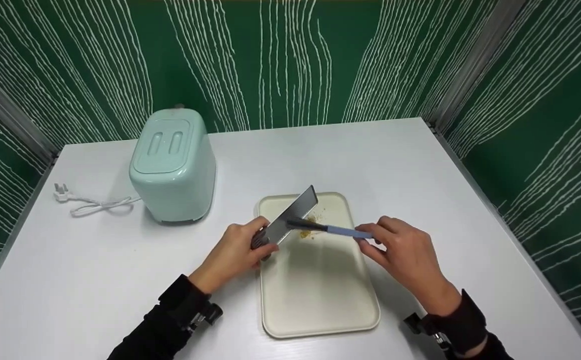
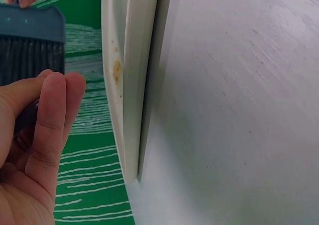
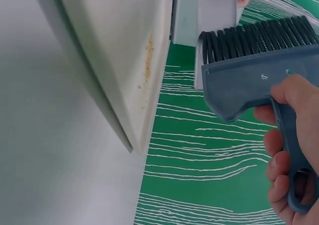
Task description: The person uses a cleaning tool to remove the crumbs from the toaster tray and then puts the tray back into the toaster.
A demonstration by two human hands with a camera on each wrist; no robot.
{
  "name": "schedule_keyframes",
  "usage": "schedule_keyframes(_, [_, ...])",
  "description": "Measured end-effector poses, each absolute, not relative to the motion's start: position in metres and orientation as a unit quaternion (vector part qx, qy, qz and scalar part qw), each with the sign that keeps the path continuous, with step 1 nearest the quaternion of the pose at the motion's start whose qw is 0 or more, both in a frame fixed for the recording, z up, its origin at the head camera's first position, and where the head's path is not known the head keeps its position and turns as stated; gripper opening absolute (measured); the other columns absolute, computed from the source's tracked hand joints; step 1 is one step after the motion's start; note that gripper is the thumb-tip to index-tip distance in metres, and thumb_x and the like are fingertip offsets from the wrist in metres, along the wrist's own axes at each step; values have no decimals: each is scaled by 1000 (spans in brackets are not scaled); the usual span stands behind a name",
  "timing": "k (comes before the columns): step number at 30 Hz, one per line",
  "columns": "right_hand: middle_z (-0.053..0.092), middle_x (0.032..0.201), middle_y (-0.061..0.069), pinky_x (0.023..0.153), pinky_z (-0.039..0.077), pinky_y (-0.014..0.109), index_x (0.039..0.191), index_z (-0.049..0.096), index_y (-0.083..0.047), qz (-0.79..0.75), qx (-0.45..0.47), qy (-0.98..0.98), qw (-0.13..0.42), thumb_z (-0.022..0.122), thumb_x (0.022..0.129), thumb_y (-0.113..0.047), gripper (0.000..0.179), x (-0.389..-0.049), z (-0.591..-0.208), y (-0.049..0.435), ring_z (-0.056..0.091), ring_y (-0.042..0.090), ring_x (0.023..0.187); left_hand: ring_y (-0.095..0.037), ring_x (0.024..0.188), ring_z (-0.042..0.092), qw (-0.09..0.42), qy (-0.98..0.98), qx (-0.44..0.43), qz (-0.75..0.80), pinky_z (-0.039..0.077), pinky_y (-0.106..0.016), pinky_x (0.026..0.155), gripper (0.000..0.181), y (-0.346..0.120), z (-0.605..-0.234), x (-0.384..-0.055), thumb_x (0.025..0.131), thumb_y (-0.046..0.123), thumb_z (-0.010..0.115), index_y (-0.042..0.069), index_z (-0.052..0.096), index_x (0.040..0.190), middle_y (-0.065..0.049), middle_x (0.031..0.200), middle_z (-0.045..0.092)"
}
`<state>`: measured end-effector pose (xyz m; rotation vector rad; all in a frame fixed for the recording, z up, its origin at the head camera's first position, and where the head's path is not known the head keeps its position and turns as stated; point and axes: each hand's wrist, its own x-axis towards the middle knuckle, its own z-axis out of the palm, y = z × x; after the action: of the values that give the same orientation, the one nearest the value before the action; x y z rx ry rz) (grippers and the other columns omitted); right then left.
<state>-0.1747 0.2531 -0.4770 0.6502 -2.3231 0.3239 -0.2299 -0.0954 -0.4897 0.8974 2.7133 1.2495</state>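
My left hand grips the dark handle of a flat grey blade-like tool, one edge of which looks finely toothed. It tilts over the cream tray. From the right, my right hand holds a small blue-grey hand brush by its handle. The brush's black bristles overlap the flat tool's face in the head and right wrist views. Yellow-brown crumbs lie on the tray's far part, partly behind the brush. In the left wrist view, the fingers hide most of the dark handle.
A mint-green toaster stands at the left back of the white table. Its white cord and plug lie beside it. Green walls with white streaks enclose the table's back and sides.
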Motion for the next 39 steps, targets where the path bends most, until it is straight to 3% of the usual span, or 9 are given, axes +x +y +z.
schedule_keyframes(4, [58, 75, -7, 49, 38, 17, 100, 81, -21, 116, 275, -897, 326, 87, 86, -21, 15, -176, -477, 253, 46, 3, 64, -5, 54, 67, 11, 871, 285, 400, 55, -20, 48, 25, -96, -490, -230, 94, 19, 85, 10, 64, 106, -1, 74, 73])
schedule_keyframes(6, [58, 76, -7, 50, 38, 17, 100, 81, -20, 119, 290, -895, 318, 86, 90, -28, 13, -176, -476, 254, 46, 4, 65, -3, 54, 65, 7, 872, 289, 396, 54, -19, 49, 26, -96, -490, -230, 94, 20, 85, 10, 64, 106, 0, 73, 71])
schedule_keyframes(9, [59, 77, -7, 51, 38, 18, 100, 83, -20, 125, 309, -887, 320, 74, 100, -51, 32, -177, -473, 258, 45, 4, 65, 0, 54, 61, 0, 873, 295, 388, 51, -19, 50, 27, -96, -491, -231, 94, 21, 85, 9, 64, 107, 2, 70, 69])
schedule_keyframes(11, [58, 78, -7, 52, 38, 18, 102, 84, -20, 127, 318, -881, 325, 67, 101, -59, 43, -177, -472, 260, 46, 5, 66, 1, 54, 58, -2, 873, 298, 386, 50, -19, 51, 28, -95, -491, -232, 94, 21, 85, 9, 64, 107, 3, 70, 68])
schedule_keyframes(13, [58, 78, -6, 53, 38, 18, 105, 85, -19, 130, 324, -878, 329, 76, 98, -52, 35, -177, -471, 262, 46, 6, 67, 2, 54, 58, 2, 871, 297, 391, 50, -19, 51, 27, -95, -492, -232, 94, 21, 85, 9, 65, 107, 4, 71, 69])
schedule_keyframes(15, [58, 80, -5, 55, 39, 19, 109, 86, -17, 130, 330, -877, 325, 91, 88, -36, 28, -178, -471, 262, 47, 7, 68, 2, 53, 59, 9, 870, 293, 397, 52, -20, 50, 26, -96, -491, -232, 94, 21, 85, 10, 65, 106, 3, 72, 71])
schedule_keyframes(18, [59, 83, -3, 58, 40, 21, 114, 86, -17, 125, 336, -883, 304, 102, 68, -14, 49, -178, -472, 261, 49, 9, 72, 0, 53, 62, 22, 866, 287, 408, 54, -21, 47, 25, -96, -491, -231, 95, 20, 84, 10, 64, 106, 1, 76, 74])
schedule_keyframes(20, [60, 85, -2, 60, 41, 22, 116, 85, -17, 116, 337, -889, 288, 103, 64, -11, 56, -178, -474, 260, 49, 11, 73, -1, 52, 63, 27, 865, 285, 413, 55, -21, 46, 25, -95, -490, -230, 95, 19, 84, 9, 64, 107, 0, 77, 75])
schedule_keyframes(39, [60, 85, -4, 61, 43, 19, 116, 85, -18, 137, 331, -904, 235, 102, 65, -3, 55, -172, -470, 263, 51, 7, 76, -1, 52, 63, 32, 866, 283, 411, 54, -21, 46, 27, -95, -490, -232, 95, 21, 83, 9, 64, 109, -1, 78, 77])
